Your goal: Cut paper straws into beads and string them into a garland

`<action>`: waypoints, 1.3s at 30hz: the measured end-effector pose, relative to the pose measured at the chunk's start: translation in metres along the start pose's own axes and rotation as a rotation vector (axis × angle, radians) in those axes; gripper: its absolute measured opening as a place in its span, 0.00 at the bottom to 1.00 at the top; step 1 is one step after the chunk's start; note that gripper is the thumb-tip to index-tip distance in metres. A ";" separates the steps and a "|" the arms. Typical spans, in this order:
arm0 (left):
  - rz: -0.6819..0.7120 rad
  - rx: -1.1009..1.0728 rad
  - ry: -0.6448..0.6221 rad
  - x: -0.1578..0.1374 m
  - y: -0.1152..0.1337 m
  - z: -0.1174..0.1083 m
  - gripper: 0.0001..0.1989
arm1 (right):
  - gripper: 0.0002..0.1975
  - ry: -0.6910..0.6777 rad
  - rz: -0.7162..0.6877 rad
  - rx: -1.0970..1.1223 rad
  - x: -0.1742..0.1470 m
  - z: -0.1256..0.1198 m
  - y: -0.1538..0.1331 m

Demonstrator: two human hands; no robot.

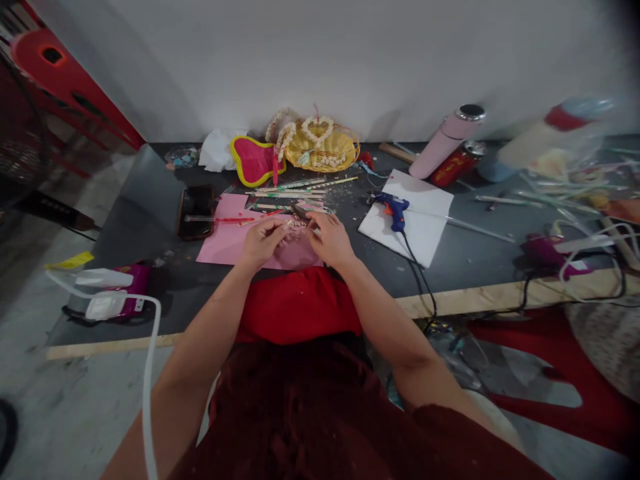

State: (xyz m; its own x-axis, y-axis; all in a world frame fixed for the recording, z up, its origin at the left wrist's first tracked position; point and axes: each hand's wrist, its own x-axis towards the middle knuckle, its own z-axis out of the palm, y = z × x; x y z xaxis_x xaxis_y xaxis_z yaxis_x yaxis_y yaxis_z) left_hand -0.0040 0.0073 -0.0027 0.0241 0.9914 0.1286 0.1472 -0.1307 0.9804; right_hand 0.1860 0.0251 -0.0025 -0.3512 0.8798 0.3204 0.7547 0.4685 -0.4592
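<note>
My left hand pinches the left end of a small, cream-coloured beaded strand over a pink sheet. On the other side, my right hand has its fingers closed at the strand's right end. A dark, slim object lies just by the right fingertips; its kind is not clear, nor whether the hand touches it. Behind the hands are several thin patterned sticks. Pale crumbs lie scattered around them.
A blue glue gun rests on a white board, its cord hanging over the table edge. At the back stand a yellow wicker basket with beaded pieces, a pink flask and a red can. A phone lies left.
</note>
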 end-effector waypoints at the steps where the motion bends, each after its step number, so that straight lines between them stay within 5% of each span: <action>1: -0.013 -0.037 0.013 0.001 0.000 -0.001 0.10 | 0.17 -0.010 0.024 -0.045 0.000 -0.002 0.000; 8: -0.135 -0.266 0.166 0.007 0.000 -0.013 0.09 | 0.16 -0.058 0.247 -0.259 -0.002 -0.008 0.008; 20: -0.162 -0.305 0.186 0.007 0.001 -0.011 0.07 | 0.10 -0.061 0.193 -0.296 -0.003 -0.008 0.010; 23: -0.173 -0.299 0.185 0.007 0.000 -0.012 0.07 | 0.11 0.087 0.173 -0.091 0.001 -0.008 0.012; 28: -0.167 -0.293 0.170 0.008 -0.001 -0.012 0.07 | 0.19 0.316 0.334 0.782 0.007 -0.012 0.009; 32: -0.167 -0.320 0.171 0.007 0.002 -0.011 0.06 | 0.20 0.148 0.516 1.200 0.008 -0.017 0.005; 39: -0.133 -0.333 0.162 0.006 0.002 -0.012 0.08 | 0.14 -0.046 0.567 1.354 0.005 -0.025 0.002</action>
State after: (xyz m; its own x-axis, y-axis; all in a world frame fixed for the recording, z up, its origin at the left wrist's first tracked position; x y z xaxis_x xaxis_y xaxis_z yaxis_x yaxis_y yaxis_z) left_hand -0.0154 0.0133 0.0021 -0.1343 0.9909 -0.0069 -0.1908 -0.0190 0.9814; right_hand 0.1997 0.0289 0.0191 -0.2278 0.9574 -0.1777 -0.2807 -0.2393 -0.9295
